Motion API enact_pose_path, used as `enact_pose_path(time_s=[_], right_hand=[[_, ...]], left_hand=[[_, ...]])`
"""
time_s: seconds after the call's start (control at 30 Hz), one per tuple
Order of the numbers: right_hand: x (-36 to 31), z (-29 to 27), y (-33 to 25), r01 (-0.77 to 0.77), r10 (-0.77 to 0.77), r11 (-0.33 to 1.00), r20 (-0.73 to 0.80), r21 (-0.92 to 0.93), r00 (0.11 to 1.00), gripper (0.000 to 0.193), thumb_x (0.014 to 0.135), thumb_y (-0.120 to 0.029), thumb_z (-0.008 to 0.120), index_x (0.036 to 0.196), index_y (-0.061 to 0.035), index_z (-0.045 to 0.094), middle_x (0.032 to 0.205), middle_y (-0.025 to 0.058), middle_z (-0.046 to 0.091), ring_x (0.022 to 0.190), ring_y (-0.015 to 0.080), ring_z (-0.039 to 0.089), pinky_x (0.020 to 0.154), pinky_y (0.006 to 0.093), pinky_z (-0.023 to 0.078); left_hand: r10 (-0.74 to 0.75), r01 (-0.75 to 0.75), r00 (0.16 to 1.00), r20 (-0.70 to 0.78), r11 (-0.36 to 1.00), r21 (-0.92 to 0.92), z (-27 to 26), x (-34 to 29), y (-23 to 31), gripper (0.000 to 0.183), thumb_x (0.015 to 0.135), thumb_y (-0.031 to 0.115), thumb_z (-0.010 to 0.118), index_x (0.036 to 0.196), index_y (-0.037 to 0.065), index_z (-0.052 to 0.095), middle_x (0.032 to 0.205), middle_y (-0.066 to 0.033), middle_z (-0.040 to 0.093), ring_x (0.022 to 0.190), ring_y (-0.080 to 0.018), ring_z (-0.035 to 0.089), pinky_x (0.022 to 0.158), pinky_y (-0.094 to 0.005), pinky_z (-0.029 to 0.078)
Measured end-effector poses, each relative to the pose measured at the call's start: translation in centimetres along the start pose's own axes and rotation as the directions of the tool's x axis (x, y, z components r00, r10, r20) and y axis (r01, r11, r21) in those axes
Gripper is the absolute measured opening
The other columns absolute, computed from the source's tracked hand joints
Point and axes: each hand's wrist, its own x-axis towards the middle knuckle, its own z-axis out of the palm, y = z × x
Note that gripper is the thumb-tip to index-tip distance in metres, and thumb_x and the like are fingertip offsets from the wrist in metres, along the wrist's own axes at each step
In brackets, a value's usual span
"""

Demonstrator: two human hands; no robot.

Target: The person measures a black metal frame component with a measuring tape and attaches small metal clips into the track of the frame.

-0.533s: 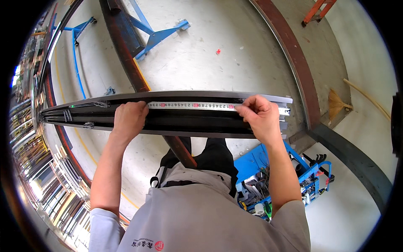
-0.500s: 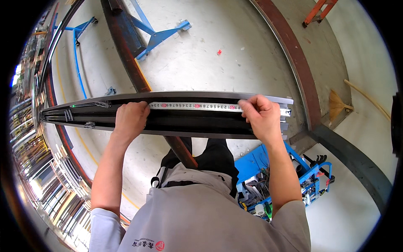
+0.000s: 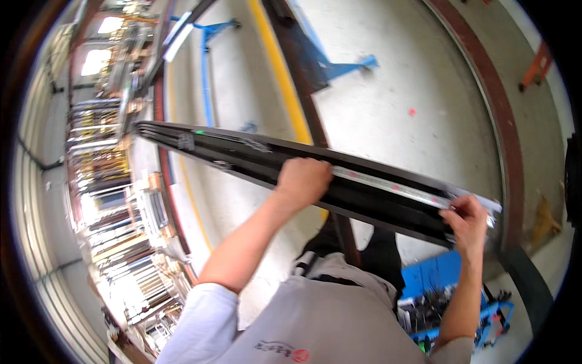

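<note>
A long dark metal profile (image 3: 388, 209) with open channels stretches across in front of me, running from the far left to the near right. In its groove lies the white blade of a tape measure (image 3: 397, 188), drawn out straight between my hands. My left hand (image 3: 305, 182) is closed at the blade's left end; any case inside that fist is hidden. Near the profile's right end, my right hand (image 3: 468, 221) has its fingers closed on the blade. Several clear-wrapped small parts (image 3: 254, 144) sit in the profile's channels farther left.
Dark and reddish beams cross below, one brown-red beam (image 3: 494, 79) at the right. A blue wheeled stand (image 3: 345, 68) is ahead. At lower right stands a blue cart (image 3: 433, 273) with tools. Racks of long stock (image 3: 115, 230) line the left, and an orange ladder leg (image 3: 536, 65) stands far right.
My view has swung left, so the profile, hands and floor items appear farther right and the profile slants. Both hands keep their grip on the tape; more of the racks shows.
</note>
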Motion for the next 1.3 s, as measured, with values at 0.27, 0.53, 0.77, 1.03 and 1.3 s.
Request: enact_pose_path(time_s=[0.27, 0.53, 0.77, 1.03, 1.3], right_hand=[[-0.6, 1.1, -2.0, 0.099, -0.152, 0.923, -0.114, -0.373, 0.982, 0.037, 0.097, -0.011, 0.071, 0.074, -0.0027, 0.043, 0.061, -0.0001, 0.045, 0.058, 0.0064, 0.041, 0.050, 0.0270, 0.033], [-0.3, 2.1, -2.4, 0.220, -0.407, 0.739, -0.162, -0.637, 0.899, 0.019, 0.105, -0.012, 0.055, 0.117, 0.0014, 0.062, 0.083, 0.0136, 0.069, 0.065, 0.0257, 0.061, 0.065, 0.0378, 0.051], [-1.5, 0.9, -2.4, 0.114, -0.182, 0.875, -0.102, -0.470, 0.978, 0.018, 0.105, -0.011, 0.055, 0.115, 0.0017, 0.063, 0.079, 0.0103, 0.061, 0.059, 0.0175, 0.056, 0.056, 0.0312, 0.044], [-0.3, -2.4, -9.4, 0.608, -0.325, 0.169, 0.539, -0.775, 0.777, 0.034, 0.072, -0.010, 0.076, 0.105, -0.0040, 0.067, 0.085, 0.0128, 0.055, 0.087, 0.0350, 0.058, 0.076, 0.0463, 0.048], [-0.6, -1.9, -8.9, 0.579, -0.318, 0.075, 0.531, -0.812, 0.786, 0.020, 0.085, -0.026, 0.074, 0.073, -0.0124, 0.065, 0.078, 0.0053, 0.063, 0.078, 0.0263, 0.066, 0.071, 0.0421, 0.051]], left_hand=[[-0.034, 0.036, 0.998, 0.051, 0.998, -0.043, 0.1, -1.9, 0.6, 0.021, 0.095, 0.024, 0.059, 0.088, 0.007, 0.070, 0.082, -0.0150, 0.073, 0.081, -0.0361, 0.073, 0.073, -0.0468, 0.057], [0.000, 0.006, 0.998, 0.066, 0.996, -0.089, -0.9, -2.2, 0.7, 0.012, 0.085, 0.013, 0.063, 0.084, 0.007, 0.073, 0.085, -0.0139, 0.075, 0.082, -0.0335, 0.075, 0.070, -0.0433, 0.059], [-0.004, 0.006, 1.000, 0.015, 0.991, -0.135, -1.2, -2.4, 0.7, 0.012, 0.080, 0.009, 0.065, 0.081, 0.005, 0.076, 0.085, -0.0150, 0.075, 0.081, -0.0333, 0.076, 0.070, -0.0424, 0.061], [0.065, -0.071, 0.995, -0.074, 0.994, -0.079, -0.4, -2.5, 0.1, 0.012, 0.082, 0.014, 0.066, 0.080, 0.009, 0.076, 0.082, -0.0136, 0.075, 0.078, -0.0319, 0.075, 0.064, -0.0423, 0.059], [0.029, -0.041, 0.989, -0.144, 0.996, -0.084, -0.4, -3.1, -1.1, 0.017, 0.090, 0.018, 0.064, 0.078, 0.008, 0.070, 0.075, -0.0146, 0.072, 0.074, -0.0358, 0.072, 0.069, -0.0463, 0.057]])
